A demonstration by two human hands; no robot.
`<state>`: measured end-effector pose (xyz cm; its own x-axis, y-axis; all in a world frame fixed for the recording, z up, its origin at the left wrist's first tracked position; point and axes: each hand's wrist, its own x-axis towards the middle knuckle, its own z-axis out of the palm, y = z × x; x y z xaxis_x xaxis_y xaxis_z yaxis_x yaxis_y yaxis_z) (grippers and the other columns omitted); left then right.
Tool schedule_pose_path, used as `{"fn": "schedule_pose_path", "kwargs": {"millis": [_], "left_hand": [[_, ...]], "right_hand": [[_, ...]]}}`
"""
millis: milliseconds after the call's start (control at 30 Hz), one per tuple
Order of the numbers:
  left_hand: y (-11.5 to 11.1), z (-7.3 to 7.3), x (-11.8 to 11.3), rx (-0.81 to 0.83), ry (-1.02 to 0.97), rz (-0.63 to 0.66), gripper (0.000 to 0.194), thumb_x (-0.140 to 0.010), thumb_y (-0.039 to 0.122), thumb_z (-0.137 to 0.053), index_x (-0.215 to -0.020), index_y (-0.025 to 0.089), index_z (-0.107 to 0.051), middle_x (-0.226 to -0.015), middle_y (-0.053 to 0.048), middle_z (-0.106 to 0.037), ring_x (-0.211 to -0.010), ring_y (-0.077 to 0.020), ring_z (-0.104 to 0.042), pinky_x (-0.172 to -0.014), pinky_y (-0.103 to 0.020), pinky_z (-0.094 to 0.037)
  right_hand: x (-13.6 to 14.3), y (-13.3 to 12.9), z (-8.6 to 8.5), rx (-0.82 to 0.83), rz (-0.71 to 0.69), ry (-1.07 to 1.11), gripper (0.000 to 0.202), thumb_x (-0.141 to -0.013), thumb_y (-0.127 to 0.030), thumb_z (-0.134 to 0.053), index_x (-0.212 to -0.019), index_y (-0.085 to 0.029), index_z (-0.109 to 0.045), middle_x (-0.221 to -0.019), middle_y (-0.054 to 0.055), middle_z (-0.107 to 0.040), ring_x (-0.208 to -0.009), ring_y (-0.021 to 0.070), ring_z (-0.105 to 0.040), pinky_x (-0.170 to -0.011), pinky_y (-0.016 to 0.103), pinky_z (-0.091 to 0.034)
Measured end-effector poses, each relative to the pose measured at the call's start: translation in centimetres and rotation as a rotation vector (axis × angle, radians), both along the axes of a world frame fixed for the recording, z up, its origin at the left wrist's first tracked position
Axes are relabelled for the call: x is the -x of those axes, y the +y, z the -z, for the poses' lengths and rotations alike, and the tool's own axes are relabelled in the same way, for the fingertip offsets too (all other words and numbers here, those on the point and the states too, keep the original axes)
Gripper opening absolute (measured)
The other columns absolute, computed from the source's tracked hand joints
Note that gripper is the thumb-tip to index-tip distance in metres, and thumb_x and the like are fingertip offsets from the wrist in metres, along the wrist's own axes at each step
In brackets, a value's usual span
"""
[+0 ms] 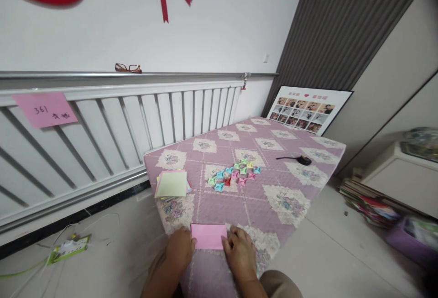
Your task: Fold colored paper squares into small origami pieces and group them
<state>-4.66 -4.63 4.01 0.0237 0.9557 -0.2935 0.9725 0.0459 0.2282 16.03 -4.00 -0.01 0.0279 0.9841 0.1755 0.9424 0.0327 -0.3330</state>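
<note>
A pink sheet of paper (209,237), a wide rectangle that looks folded, lies on the near end of the cloth-covered table. My left hand (180,246) grips its left edge with curled fingers. At the right edge, my right hand (240,248) pinches the sheet between thumb and bent fingers. Beyond the left hand rests a stack of coloured paper squares (171,184), a pale yellow-green one on top. Several small folded paper pieces (234,175) in blue, green, pink, yellow and red are grouped past the sheet.
The lilac flowered tablecloth (236,216) covers the table, which stands against a white radiator (116,124). A black object with a strap (303,160) lies toward the right side. A photo board (308,110) leans at the far end. A power strip (70,248) with cables is on the floor at left.
</note>
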Motion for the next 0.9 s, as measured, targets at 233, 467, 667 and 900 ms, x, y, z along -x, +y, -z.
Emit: {"fn": "schedule_pose_path", "kwargs": {"millis": [233,467,667,900], "left_hand": [[0.0,0.7,0.0,-0.010,0.004,0.007,0.032,-0.091,0.033,-0.042,-0.102,0.014,-0.066,-0.107,-0.012,-0.065,-0.099,-0.0257,-0.060,-0.085,-0.034,-0.043],[-0.3,1.3,-0.1,-0.063,0.012,-0.030,0.029,-0.090,0.031,-0.044,-0.103,0.015,-0.064,-0.107,-0.011,-0.064,-0.100,-0.0258,-0.059,-0.086,-0.035,-0.041],[-0.9,2.4,-0.4,-0.199,0.021,-0.055,0.040,-0.090,0.022,-0.046,-0.129,0.019,-0.049,-0.129,-0.011,-0.052,-0.119,-0.0266,-0.046,-0.098,-0.038,-0.033],[-0.1,3.3,-0.3,-0.313,-0.051,0.527,0.035,-0.098,0.025,-0.035,-0.130,0.035,-0.047,-0.136,-0.001,-0.049,-0.124,-0.0224,-0.038,-0.105,-0.040,-0.027]], "right_hand": [[0.1,0.0,-0.3,0.013,0.006,-0.012,0.021,-0.086,-0.036,-0.052,-0.076,-0.026,-0.068,-0.110,0.003,-0.062,-0.103,0.0223,-0.051,-0.083,0.033,-0.037],[0.1,0.0,-0.2,-0.039,-0.010,-0.001,0.017,-0.084,-0.032,-0.055,-0.074,-0.026,-0.067,-0.106,0.004,-0.063,-0.099,0.0236,-0.053,-0.079,0.035,-0.038],[0.0,-0.2,-0.1,-0.069,-0.014,0.007,0.018,-0.084,-0.033,-0.055,-0.071,-0.025,-0.064,-0.106,0.004,-0.063,-0.100,0.0231,-0.053,-0.078,0.034,-0.038],[0.0,-0.2,-0.2,-0.073,-0.005,0.031,0.012,-0.086,-0.031,-0.053,-0.080,-0.023,-0.060,-0.094,0.005,-0.063,-0.093,0.0231,-0.055,-0.076,0.034,-0.038]]}}
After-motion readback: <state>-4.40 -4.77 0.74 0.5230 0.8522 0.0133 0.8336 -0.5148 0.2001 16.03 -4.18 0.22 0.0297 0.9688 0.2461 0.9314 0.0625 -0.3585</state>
